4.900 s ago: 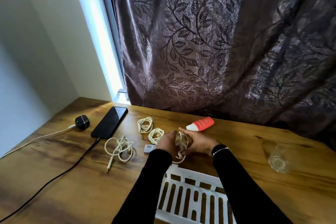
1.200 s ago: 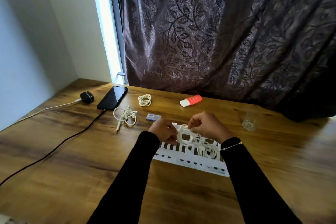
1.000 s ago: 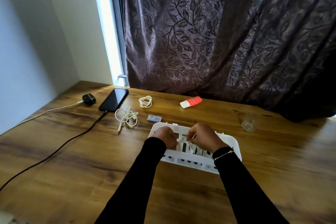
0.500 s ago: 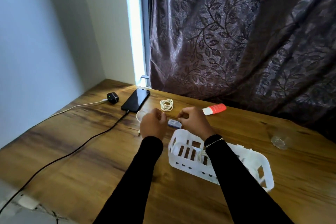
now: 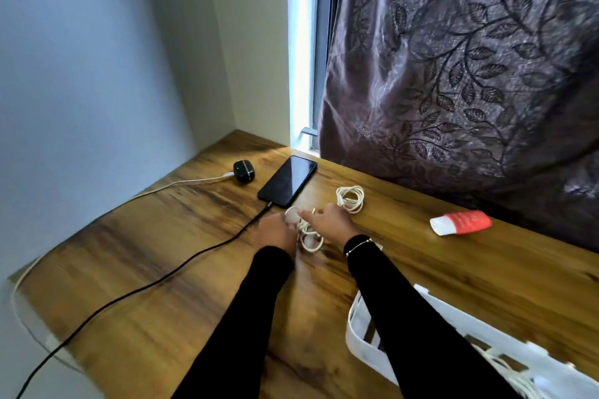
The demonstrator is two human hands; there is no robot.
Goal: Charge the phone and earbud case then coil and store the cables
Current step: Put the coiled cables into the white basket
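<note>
**Q:** Report hand status.

**A:** I see both hands at the loose white cable [image 5: 308, 235] lying on the wooden table [image 5: 155, 256], just in front of the phone [image 5: 288, 180]. The left hand [image 5: 275, 232] is blurred at the cable's left side; I cannot tell how its fingers lie. The right hand [image 5: 329, 222] rests over the cable, forefinger stretched out to the left; whether the other fingers hold the cable I cannot tell.

**Q:** Charging items?

**A:** The phone lies face up with a black cable [image 5: 146, 288] plugged into its near end. The earbud case [image 5: 243, 171] sits just left of it, a green light showing, with a white lead [image 5: 181, 183] attached.

**Q:** Storage?

**A:** A coiled white cable [image 5: 350, 198] lies beyond the right hand. The white slotted basket [image 5: 359, 343] stands at lower right, with white cable visible inside.
</note>
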